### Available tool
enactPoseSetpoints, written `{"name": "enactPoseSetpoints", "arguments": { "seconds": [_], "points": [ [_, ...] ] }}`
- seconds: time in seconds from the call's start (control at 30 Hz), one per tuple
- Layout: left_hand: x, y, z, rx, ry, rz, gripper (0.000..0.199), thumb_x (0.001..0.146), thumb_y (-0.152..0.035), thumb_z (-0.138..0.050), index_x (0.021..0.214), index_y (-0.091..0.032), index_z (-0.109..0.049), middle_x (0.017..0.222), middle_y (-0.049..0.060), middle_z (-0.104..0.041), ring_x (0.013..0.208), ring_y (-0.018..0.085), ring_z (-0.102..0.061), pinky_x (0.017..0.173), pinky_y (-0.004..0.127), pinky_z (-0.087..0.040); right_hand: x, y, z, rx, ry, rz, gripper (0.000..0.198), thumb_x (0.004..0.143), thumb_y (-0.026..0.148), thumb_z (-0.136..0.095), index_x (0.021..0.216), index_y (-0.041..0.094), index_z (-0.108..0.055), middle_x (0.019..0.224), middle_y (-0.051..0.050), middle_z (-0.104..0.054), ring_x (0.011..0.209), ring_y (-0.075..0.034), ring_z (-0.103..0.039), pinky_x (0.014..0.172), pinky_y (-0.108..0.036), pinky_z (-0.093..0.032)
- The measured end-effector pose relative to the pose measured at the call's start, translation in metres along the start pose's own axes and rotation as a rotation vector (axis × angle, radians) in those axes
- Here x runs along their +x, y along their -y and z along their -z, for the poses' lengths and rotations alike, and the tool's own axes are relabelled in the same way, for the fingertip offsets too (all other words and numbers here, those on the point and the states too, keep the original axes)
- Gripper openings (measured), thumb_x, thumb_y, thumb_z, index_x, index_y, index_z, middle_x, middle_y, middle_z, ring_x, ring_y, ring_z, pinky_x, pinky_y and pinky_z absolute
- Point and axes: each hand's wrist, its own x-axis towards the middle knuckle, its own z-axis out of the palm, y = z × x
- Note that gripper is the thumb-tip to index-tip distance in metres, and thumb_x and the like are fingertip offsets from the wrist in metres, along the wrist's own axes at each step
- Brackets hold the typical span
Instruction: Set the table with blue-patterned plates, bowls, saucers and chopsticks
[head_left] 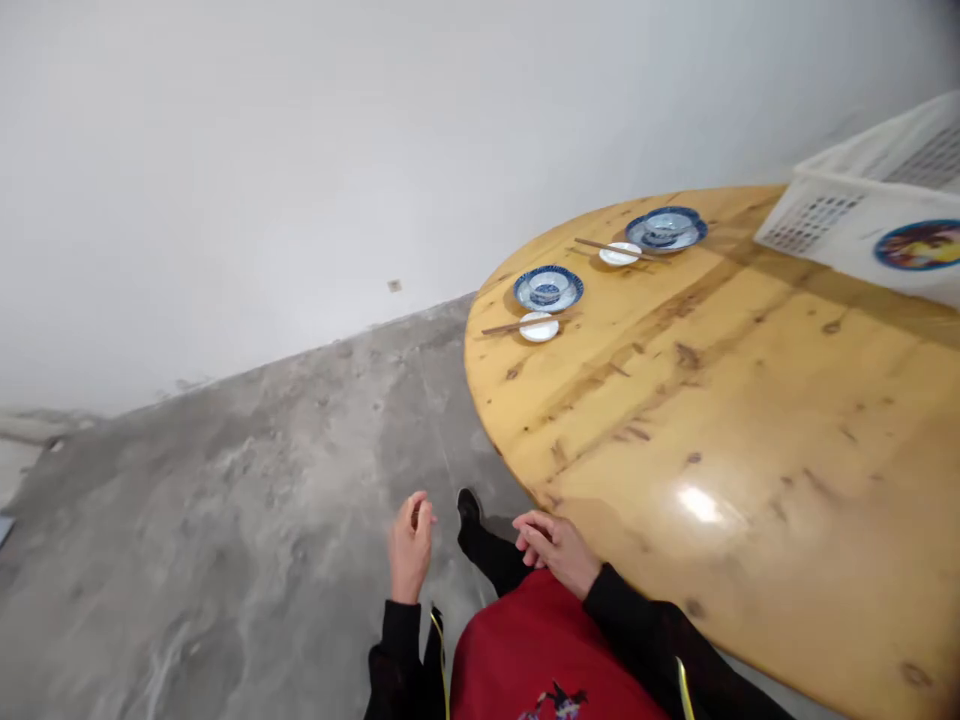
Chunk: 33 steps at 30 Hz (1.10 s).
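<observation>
Over the grey floor, my left hand hangs with loosely curled fingers, the thumb apart from them, and nothing visible in it. By the table's near edge my right hand is half curled, its fingers slightly spread and holding nothing I can see. The wooden table with a rounded end is nearest to my right hand. Toward its far left end stand a blue-and-white plate with a bowl and a small white dish with chopsticks across it.
Farther along the far edge is a second blue-rimmed plate with a bowl, beside a white dish and chopsticks. White plastic baskets stand at the right. A white wall rises beyond the concrete floor.
</observation>
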Motion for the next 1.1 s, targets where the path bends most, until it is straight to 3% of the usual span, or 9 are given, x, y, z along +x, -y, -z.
{"name": "enactPoseSetpoints", "arguments": {
  "seconds": [0.17, 0.3, 0.4, 0.5, 0.73, 0.9, 1.0, 1.1],
  "points": [
    [0.093, 0.013, 0.02, 0.036, 0.112, 0.059, 0.054, 0.086, -0.065, -0.053, 0.105, -0.017, -0.069, 0.089, 0.01, -0.075, 0.078, 0.024, -0.073, 0.077, 0.037, -0.057, 0.104, 0.06, -0.012, 0.267, -0.268, 0.033, 0.039, 0.067, 0.054, -0.069, 0.082, 0.019, -0.066, 0.072, -0.004, -0.069, 0.053, -0.015, -0.063, 0.047, -0.026, -0.047],
    [0.151, 0.027, 0.05, 0.047, 0.1, 0.148, 0.061, 0.082, -0.071, -0.055, 0.107, -0.017, -0.069, 0.091, 0.01, -0.075, 0.078, 0.024, -0.072, 0.078, 0.039, -0.056, 0.178, 0.11, 0.0, 0.498, -0.508, 0.045, 0.036, 0.064, 0.048, -0.078, 0.08, 0.018, -0.067, 0.074, -0.005, -0.07, 0.055, -0.014, -0.064, 0.046, -0.023, -0.047],
    [0.199, 0.028, 0.061, 0.02, 0.104, 0.215, 0.069, 0.076, -0.077, -0.057, 0.104, -0.015, -0.069, 0.09, 0.012, -0.075, 0.077, 0.025, -0.071, 0.075, 0.039, -0.056, 0.224, 0.131, 0.015, 0.622, -0.622, 0.026, 0.032, 0.065, 0.039, -0.081, 0.083, 0.017, -0.067, 0.077, -0.006, -0.072, 0.061, -0.015, -0.067, 0.049, -0.022, -0.05],
    [0.26, 0.018, 0.057, 0.001, 0.164, 0.235, 0.073, 0.069, -0.08, -0.06, 0.1, -0.014, -0.069, 0.089, 0.012, -0.074, 0.074, 0.024, -0.071, 0.072, 0.038, -0.056, 0.262, 0.138, 0.027, 0.667, -0.755, 0.04, 0.028, 0.069, 0.035, -0.082, 0.083, 0.017, -0.066, 0.08, -0.006, -0.073, 0.064, -0.014, -0.068, 0.05, -0.02, -0.051],
    [0.434, -0.031, 0.02, 0.093, 0.39, 0.04, 0.069, 0.073, -0.078, -0.058, 0.102, -0.016, -0.068, 0.09, 0.012, -0.074, 0.076, 0.023, -0.072, 0.073, 0.037, -0.057, 0.334, 0.149, 0.043, 0.776, -1.013, 0.015, 0.02, 0.075, 0.029, -0.081, 0.078, 0.017, -0.066, 0.072, -0.006, -0.072, 0.06, -0.013, -0.066, 0.051, -0.021, -0.055],
    [0.548, -0.074, -0.021, 0.17, 0.63, -0.141, 0.059, 0.08, -0.07, -0.055, 0.103, -0.018, -0.067, 0.091, 0.01, -0.074, 0.077, 0.022, -0.073, 0.076, 0.037, -0.057, 0.372, 0.17, 0.044, 0.91, -1.158, -0.02, 0.015, 0.086, 0.023, -0.07, 0.073, 0.018, -0.063, 0.07, -0.006, -0.072, 0.06, -0.013, -0.068, 0.054, -0.022, -0.057],
    [0.597, -0.111, -0.056, 0.205, 0.782, -0.26, 0.048, 0.083, -0.061, -0.055, 0.102, -0.019, -0.067, 0.09, 0.009, -0.074, 0.078, 0.022, -0.073, 0.079, 0.037, -0.057, 0.389, 0.183, 0.04, 0.987, -1.236, -0.029, 0.016, 0.088, 0.021, -0.067, 0.073, 0.019, -0.062, 0.07, -0.006, -0.071, 0.058, -0.014, -0.068, 0.056, -0.022, -0.058],
    [0.624, -0.152, -0.098, 0.188, 0.925, -0.374, 0.039, 0.086, -0.052, -0.053, 0.102, -0.019, -0.067, 0.09, 0.008, -0.074, 0.077, 0.021, -0.072, 0.079, 0.036, -0.057, 0.403, 0.193, 0.038, 1.058, -1.291, -0.035, 0.017, 0.087, 0.021, -0.069, 0.073, 0.019, -0.061, 0.069, -0.006, -0.071, 0.058, -0.015, -0.068, 0.058, -0.025, -0.059]
  ]
}}
